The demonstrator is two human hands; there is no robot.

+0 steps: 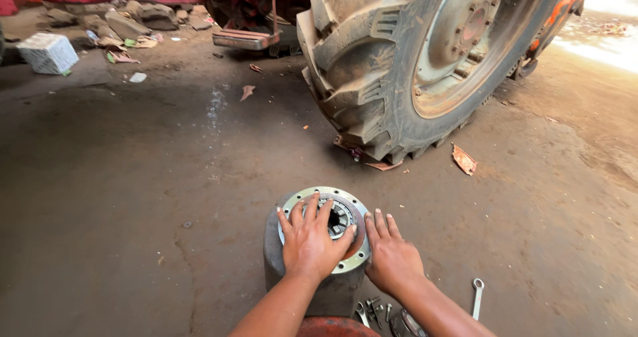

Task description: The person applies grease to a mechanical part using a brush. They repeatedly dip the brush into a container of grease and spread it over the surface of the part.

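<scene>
A grey cylindrical metal housing (pixel 279 260) stands upright on the dirt floor, topped by a round flange (pixel 323 194) with bolt holes and a splined hub (pixel 340 217) in its middle. My left hand (pixel 311 240) lies flat on top of the flange, fingers spread over the hub. At the housing's right side, my right hand (pixel 391 257) rests with fingers extended against the flange rim. Neither hand grips anything.
A large muddy tractor tyre (pixel 392 64) on its wheel stands just behind. A spanner (pixel 477 298) and several small bolts and tools (pixel 375 309) lie on the ground by my right forearm. Rubble, a white block (pixel 48 52) and litter lie at the far left.
</scene>
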